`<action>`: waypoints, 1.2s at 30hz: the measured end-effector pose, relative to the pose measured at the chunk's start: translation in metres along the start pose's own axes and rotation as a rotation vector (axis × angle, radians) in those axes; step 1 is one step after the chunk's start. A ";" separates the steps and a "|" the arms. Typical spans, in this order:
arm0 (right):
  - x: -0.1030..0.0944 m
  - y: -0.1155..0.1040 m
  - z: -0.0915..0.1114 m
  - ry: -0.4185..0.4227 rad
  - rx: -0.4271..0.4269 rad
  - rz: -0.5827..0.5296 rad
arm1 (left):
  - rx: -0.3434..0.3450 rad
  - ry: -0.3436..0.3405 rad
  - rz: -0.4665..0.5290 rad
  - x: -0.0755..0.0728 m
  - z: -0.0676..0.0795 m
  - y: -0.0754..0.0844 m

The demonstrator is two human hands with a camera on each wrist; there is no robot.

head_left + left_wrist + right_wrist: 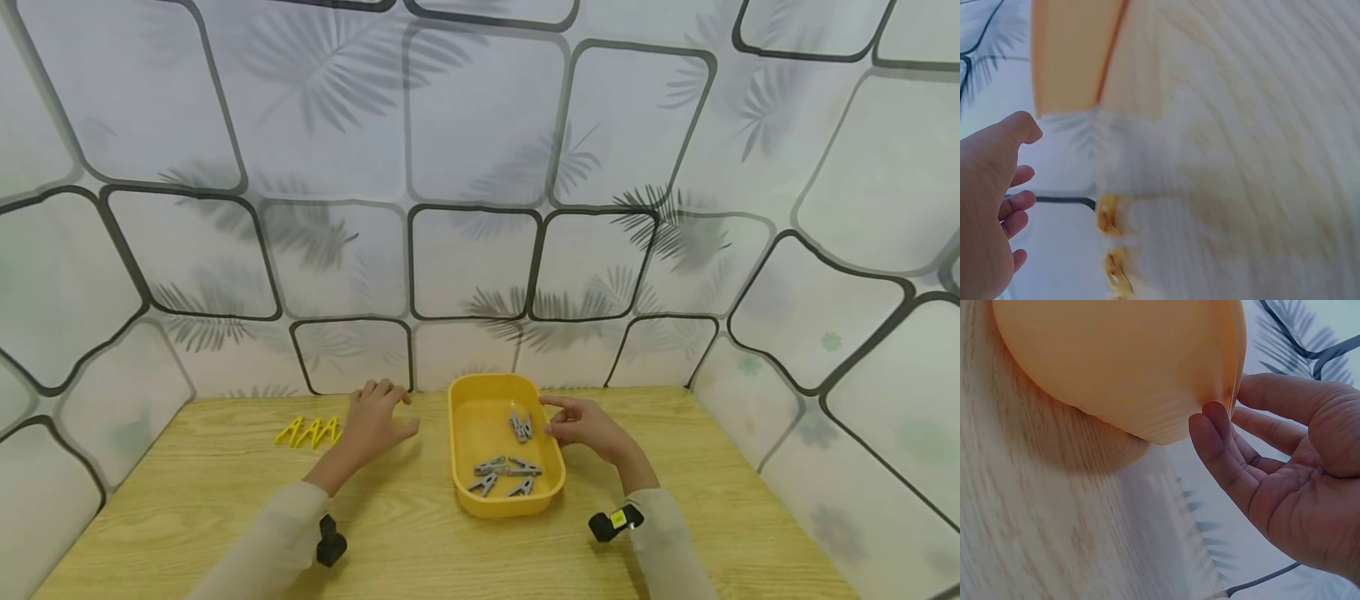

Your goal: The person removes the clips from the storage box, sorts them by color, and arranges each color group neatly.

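A yellow plastic tray [480,400] stands on the table, holding several grey clothespins [520,427]. At its right side my right hand [588,429] pinches the rim. In the right wrist view, the thumb lies at the edge of the tray [1122,369], with curled fingertips [1207,428] against the outer wall. My left hand [371,425] hovers left of the tray, thumb spread from loosely bent fingers, holding nothing. Beyond that hand, three yellow clothespins [307,432] sit in a row; the left wrist view shows them blurred near the hand [988,206].
The wood-grain table [405,550] reaches back to a patterned cloth wall [480,262], which also closes in both sides. A black wrist camera [330,542] hangs by the left sleeve, another camera [617,522] by the right.
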State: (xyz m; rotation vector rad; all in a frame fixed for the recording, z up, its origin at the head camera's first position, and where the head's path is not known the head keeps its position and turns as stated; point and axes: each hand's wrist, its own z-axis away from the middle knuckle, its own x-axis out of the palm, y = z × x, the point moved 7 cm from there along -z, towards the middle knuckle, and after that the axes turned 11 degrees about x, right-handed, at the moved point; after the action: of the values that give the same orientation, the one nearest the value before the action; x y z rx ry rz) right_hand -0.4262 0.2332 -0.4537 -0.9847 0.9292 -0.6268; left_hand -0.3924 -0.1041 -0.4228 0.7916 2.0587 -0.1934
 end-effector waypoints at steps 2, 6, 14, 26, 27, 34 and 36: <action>0.000 0.000 0.000 0.000 -0.003 0.002 | -0.001 0.030 0.026 -0.001 -0.005 0.003; 0.000 0.000 0.000 0.002 0.001 0.006 | 0.007 0.058 0.062 0.000 -0.013 0.011; 0.001 -0.001 -0.001 0.007 0.006 0.015 | 0.024 0.045 0.124 0.003 -0.027 0.031; -0.001 0.000 -0.001 0.004 -0.001 0.013 | 0.081 -0.008 0.182 0.014 -0.044 0.060; -0.002 0.000 -0.001 0.004 -0.002 0.011 | 0.092 -0.009 0.186 0.015 -0.045 0.063; -0.002 0.001 -0.001 0.002 -0.002 0.006 | 0.211 -0.019 0.164 0.021 -0.048 0.088; -0.002 0.001 -0.001 0.005 0.003 0.004 | 0.243 -0.036 0.150 0.024 -0.049 0.095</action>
State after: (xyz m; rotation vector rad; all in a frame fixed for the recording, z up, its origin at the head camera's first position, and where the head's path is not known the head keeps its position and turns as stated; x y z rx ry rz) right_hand -0.4280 0.2352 -0.4545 -0.9785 0.9340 -0.6274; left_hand -0.3783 0.0016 -0.3980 1.0791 1.9552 -0.3753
